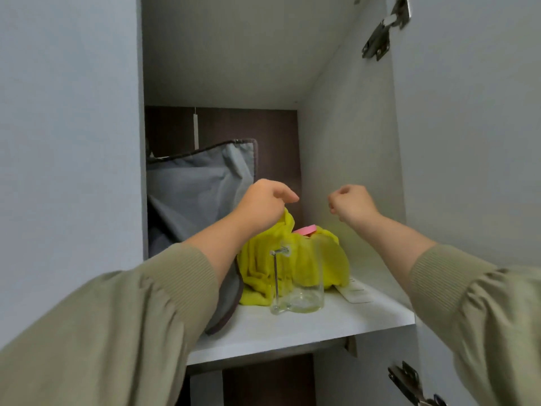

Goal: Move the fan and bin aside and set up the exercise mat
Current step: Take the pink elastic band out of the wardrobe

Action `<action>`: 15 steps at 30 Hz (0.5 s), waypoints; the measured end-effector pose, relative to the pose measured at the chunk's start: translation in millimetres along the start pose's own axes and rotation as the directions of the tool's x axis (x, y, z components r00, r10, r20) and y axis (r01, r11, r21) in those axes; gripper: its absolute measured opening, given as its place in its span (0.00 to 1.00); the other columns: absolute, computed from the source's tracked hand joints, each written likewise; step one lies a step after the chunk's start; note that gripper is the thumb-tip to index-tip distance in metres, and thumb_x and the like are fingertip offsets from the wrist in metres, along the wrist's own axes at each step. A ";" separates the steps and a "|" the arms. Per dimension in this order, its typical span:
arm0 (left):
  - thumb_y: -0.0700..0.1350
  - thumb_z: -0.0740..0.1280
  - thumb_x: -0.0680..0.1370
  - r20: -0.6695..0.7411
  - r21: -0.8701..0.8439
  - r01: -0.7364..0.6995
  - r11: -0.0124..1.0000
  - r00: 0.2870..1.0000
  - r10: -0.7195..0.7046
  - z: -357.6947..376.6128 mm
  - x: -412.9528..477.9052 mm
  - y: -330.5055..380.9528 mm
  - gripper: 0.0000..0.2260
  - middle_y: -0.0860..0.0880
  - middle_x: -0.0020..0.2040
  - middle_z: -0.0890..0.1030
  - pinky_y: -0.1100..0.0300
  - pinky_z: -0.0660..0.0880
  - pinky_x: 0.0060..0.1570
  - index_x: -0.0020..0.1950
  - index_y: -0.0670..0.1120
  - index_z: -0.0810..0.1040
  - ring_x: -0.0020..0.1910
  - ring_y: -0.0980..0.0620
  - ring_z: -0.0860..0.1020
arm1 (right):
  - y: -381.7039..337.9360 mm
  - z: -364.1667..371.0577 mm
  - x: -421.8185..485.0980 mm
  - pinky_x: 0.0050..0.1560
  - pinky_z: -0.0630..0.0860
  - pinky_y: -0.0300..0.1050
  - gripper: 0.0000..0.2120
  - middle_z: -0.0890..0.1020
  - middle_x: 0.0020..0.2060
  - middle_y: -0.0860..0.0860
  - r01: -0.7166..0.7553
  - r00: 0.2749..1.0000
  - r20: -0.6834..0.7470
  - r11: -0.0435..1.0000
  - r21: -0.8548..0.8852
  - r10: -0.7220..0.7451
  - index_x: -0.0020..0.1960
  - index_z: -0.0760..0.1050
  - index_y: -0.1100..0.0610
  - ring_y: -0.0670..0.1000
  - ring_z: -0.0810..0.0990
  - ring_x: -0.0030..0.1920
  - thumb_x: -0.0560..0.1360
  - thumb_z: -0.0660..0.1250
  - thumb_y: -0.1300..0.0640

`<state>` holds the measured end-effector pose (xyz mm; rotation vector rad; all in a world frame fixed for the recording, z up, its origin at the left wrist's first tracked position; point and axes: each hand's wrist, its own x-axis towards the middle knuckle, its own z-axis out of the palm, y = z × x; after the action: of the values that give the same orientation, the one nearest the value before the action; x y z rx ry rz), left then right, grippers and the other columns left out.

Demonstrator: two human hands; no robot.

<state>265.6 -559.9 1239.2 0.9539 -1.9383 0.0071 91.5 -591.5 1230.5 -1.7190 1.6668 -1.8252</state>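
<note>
Cupboard: white shelf [307,323] up high with the door open, and both my arms reach in over it.
Left hand [263,203]: fingers curled down, pinching the top of the yellow cloth [292,259], which stands up in a peak right under the grip.
Right hand [352,202]: curled in a loose fist with nothing in it, up in the air just beside the pinch, over the far side of the cloth.
Yellow cloth: soft, floppy and light. It hangs down from the pinch and its bottom sits on the shelf.
Pink thing [306,230]: pokes out of the cloth just below the grip. I cannot tell what it is.
Glass jar [298,282]: stands below the grip, right in front of the cloth. I think it could tip and break if the cloth drags it.
Grey bag [199,194]: soft and saggy, leaning behind the grip on its left side.
Mat: I see no mat, fan or bin here. It may be in the grey bag, but I cannot tell.
How to hold it: I guess a mat is bendy, light and a bit grippy, so I would take it with both hands round the middle.
</note>
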 end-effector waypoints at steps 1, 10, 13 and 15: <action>0.27 0.55 0.71 0.057 0.061 -0.007 0.998 0.998 0.003 1.8 9.3 -5.8 0.21 0.43 0.51 0.83 0.59 0.76 0.55 0.53 0.41 0.83 0.53 0.49 0.80 | -1.1 3.2 8.9 0.48 0.73 0.47 0.09 0.83 0.48 0.62 0.026 1.000 0.007 0.998 -0.053 -0.026 0.45 0.79 0.62 0.60 0.80 0.53 0.75 0.61 0.59; 0.45 0.52 0.83 0.495 0.577 -0.178 0.797 0.853 -0.168 32.7 37.8 -50.2 0.21 0.47 0.76 0.60 0.60 0.57 0.69 0.76 0.54 0.59 0.74 0.45 0.60 | -2.1 55.4 64.5 0.31 0.69 0.43 0.05 0.75 0.41 0.57 0.152 0.951 0.308 0.901 -0.407 -0.021 0.43 0.74 0.61 0.55 0.73 0.41 0.74 0.60 0.61; 0.50 0.49 0.83 0.562 0.671 -0.201 0.714 0.766 -0.313 41.6 32.2 -83.1 0.21 0.49 0.78 0.55 0.57 0.54 0.70 0.77 0.53 0.53 0.75 0.45 0.56 | 2.4 69.2 70.0 0.28 0.70 0.41 0.12 0.75 0.34 0.55 0.153 0.891 0.433 0.808 -0.570 0.137 0.39 0.73 0.63 0.54 0.78 0.39 0.77 0.64 0.56; 0.54 0.50 0.82 0.568 0.678 -0.159 0.718 0.733 -0.374 42.7 30.3 -102.5 0.21 0.49 0.77 0.58 0.54 0.56 0.72 0.77 0.56 0.56 0.75 0.45 0.57 | 1.3 78.5 70.6 0.29 0.76 0.42 0.15 0.73 0.32 0.54 0.136 0.828 0.506 0.788 -0.600 0.242 0.38 0.71 0.63 0.52 0.80 0.32 0.77 0.65 0.52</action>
<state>289.7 -665.8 1201.0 1.7829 -2.6197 0.4019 126.4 -688.6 1252.7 -2.1089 2.0991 -0.5983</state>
